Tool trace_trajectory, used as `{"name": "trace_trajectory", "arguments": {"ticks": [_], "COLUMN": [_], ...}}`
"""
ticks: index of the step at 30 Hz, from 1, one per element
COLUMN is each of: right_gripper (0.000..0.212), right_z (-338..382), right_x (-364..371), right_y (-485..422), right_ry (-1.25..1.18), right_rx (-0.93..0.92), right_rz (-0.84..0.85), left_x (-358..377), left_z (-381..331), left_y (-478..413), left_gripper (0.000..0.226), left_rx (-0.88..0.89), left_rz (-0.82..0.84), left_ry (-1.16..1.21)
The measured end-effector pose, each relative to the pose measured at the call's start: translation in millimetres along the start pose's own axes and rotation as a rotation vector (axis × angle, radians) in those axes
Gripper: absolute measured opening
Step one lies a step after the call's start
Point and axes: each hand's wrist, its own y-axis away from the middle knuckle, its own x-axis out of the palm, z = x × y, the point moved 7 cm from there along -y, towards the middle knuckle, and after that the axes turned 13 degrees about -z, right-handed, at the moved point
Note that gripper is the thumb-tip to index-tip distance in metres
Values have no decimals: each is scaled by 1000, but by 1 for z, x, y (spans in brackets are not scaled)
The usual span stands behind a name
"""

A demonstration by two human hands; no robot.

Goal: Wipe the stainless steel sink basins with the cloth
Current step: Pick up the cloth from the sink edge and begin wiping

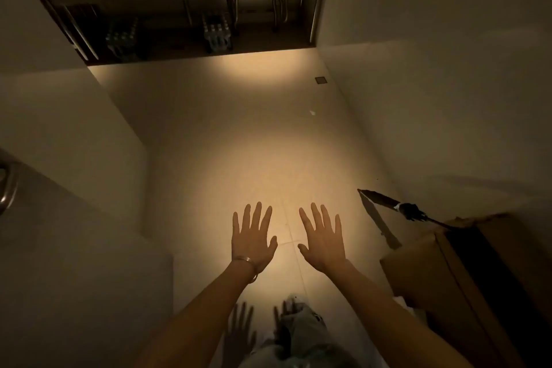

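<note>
We can read no text, label, brand or number anywhere here. The faces of the brown cardboard box (pixel 418 272) at the right edge of the pale tiled floor (pixel 239 128) are too dark, and the wrapped packs of bottles (pixel 216 34) at its far edge too dim and small to make out.

You are in a dim, narrow passage, seemingly a back storage corridor: a pale tiled floor (pixel 239 128) between plain walls (pixel 448 69), a cardboard box (pixel 424 275) against the right wall, and dark shelving (pixel 167 48) at the far end holding wrapped bottle packs (pixel 216 34).
</note>
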Motion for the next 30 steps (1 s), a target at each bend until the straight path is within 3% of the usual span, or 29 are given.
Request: {"name": "trace_trajectory", "arguments": {"ticks": [8,19,30], "right_gripper": [78,75,76], "right_z": [-10,-56,-48], "right_x": [-10,-77,-74], "right_y": [-83,-277,-412], "right_ry": [10,-23,-27], "right_rx": [-57,-145,-195], "right_rz": [-6,-113,-29], "left_x": [-1,-48,-39], "left_z": [15,13,63], "left_y": [-72,-270,-386], "left_gripper": [66,65,65], "left_rx": [-48,-119,-179], "left_rz": [-10,-105,-62], "left_ry": [-45,-29,-17]}}
